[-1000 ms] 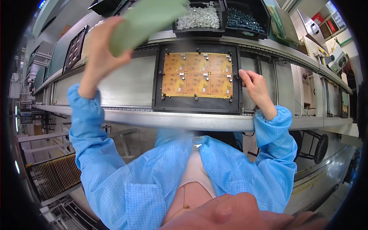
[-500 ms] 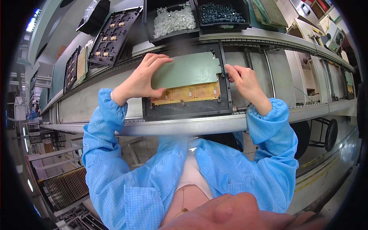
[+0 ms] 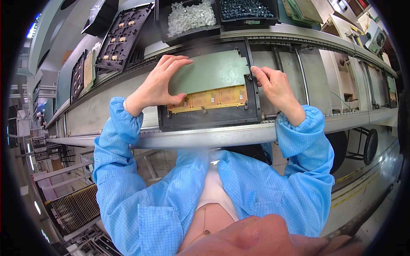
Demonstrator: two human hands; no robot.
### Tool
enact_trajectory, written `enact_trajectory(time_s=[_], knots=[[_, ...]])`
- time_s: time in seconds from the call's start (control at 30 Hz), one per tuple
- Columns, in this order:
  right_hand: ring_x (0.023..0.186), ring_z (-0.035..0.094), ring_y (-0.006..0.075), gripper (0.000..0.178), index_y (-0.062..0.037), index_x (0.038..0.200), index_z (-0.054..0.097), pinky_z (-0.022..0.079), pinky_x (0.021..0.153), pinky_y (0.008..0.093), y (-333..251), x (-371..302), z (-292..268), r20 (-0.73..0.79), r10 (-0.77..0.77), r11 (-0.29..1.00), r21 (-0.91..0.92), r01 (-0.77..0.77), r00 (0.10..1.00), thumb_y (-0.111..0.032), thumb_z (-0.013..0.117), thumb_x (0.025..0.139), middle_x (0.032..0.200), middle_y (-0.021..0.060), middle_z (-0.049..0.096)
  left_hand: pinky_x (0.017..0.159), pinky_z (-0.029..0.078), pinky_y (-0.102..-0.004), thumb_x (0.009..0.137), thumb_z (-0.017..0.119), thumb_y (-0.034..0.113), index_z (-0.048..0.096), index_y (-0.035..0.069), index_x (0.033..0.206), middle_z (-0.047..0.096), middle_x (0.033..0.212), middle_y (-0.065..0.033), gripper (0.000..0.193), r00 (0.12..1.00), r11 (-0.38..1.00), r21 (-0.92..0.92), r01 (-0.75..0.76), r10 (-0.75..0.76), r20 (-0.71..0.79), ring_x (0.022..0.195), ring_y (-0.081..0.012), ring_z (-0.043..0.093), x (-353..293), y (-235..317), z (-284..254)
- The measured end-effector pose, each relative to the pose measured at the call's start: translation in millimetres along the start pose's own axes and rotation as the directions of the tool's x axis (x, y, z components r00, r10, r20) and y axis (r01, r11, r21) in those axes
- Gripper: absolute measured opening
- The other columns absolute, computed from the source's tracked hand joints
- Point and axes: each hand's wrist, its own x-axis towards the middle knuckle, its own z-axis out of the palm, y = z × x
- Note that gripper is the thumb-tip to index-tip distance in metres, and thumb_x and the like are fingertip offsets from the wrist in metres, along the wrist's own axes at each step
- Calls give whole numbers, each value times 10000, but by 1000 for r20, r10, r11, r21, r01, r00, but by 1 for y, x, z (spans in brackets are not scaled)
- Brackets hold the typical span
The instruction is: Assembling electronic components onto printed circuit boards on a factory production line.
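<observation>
A thin pale-green sheet [image 3: 213, 71] with a notched right end lies over a yellow-orange circuit board panel [image 3: 213, 99], whose near strip shows. Both sit in a black tray-like fixture [image 3: 188, 123] with small clips along its edges. My left hand [image 3: 160, 83] grips the sheet's left end, its thumb at the near corner and its fingers at the far edge. At the right rim of the fixture, close to the sheet's notched end, is my right hand [image 3: 273, 83]. Its fingers are curled and its thumb pressed forward; what is between them, if anything, is hidden.
The fixture rests on a conveyor with metal rails [image 3: 213, 140]. Beyond are a bin of white parts [image 3: 192, 19] and a bin of dark blue parts [image 3: 245, 12]. A black fixture with small parts [image 3: 121, 40] leans at far left; green sheets [image 3: 301, 12] lie at far right.
The view has shifted slightly, so the fixture and bins appear a little higher. Both hands keep nearly the same places, and my right thumb sits closer to the sheet's notched end.
</observation>
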Motion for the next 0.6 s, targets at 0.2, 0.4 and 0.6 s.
enact_trajectory(time_s=[0.2, 0.4, 0.6], knots=[[694, 654, 236, 444, 39, 952, 682, 498, 657, 335, 0, 7, -3, 28, -5, 999, -52, 6, 1000, -388, 563, 984, 722, 158, 659, 1042, 417, -436, 594, 757, 162, 506, 58, 1305, 503, 1312, -140, 761, 998, 1000, 29, -9, 11, -65, 1203, -346, 447, -7, 4, 4], [778, 665, 259, 186, 9, 975, 700, 521, 703, 344, -19, 19, -27, -117, -267, 946, -219, 237, 956, -161, 677, 903, 904, 165, 686, 1084, 366, -411, 619, 754, 153, 494, 68, 1342, 490, 1372, -117, 773, 974, 996, -80, 31, -48, -223, 1257, -305, 457, -41, 6, -17], [929, 589, 312, 153, -29, 939, 722, 492, 805, 396, -46, 75, 17, 176, -524, 790, -267, 552, 834, -136, 706, 831, 887, 118, 661, 1085, 372, -380, 666, 764, 131, 466, 68, 1379, 484, 1334, -78, 775, 895, 898, -424, 123, -285, -344, 1262, -224, 466, -71, -5, -17]])
